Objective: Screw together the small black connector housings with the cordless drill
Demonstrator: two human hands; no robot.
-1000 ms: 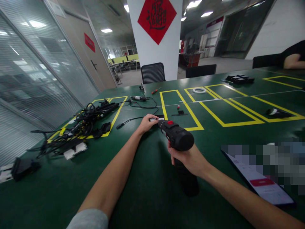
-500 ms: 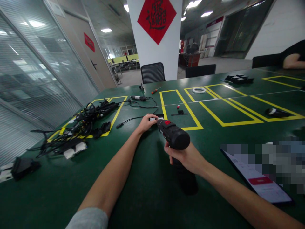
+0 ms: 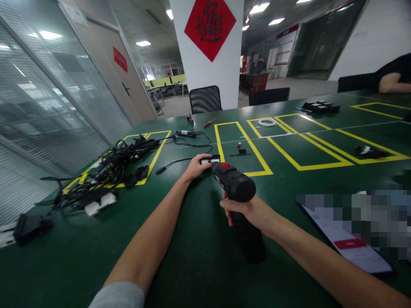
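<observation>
My right hand (image 3: 244, 210) is wrapped round the grip of a black cordless drill (image 3: 236, 182) with a red switch on top. The drill's chuck points away from me, at a small black and white part (image 3: 214, 158) on the green table. My left hand (image 3: 196, 166) grips that part from its left side, fingers closed over its near edge. The tip of the drill meets or nearly meets the part; its exact contact is hidden behind the chuck. A thin black cable with a plug (image 3: 160, 170) lies left of my left hand.
A heap of black cables (image 3: 122, 164) lies at the left. Beyond my hands are an orange screwdriver (image 3: 209, 123), a white tape roll (image 3: 267, 122) and small black pieces (image 3: 242, 152). A tablet (image 3: 346, 239) lies at the right. A person's arm (image 3: 393, 81) rests at the far right.
The view has shifted very slightly. Both hands, the drill and the small part stay in nearly the same place.
</observation>
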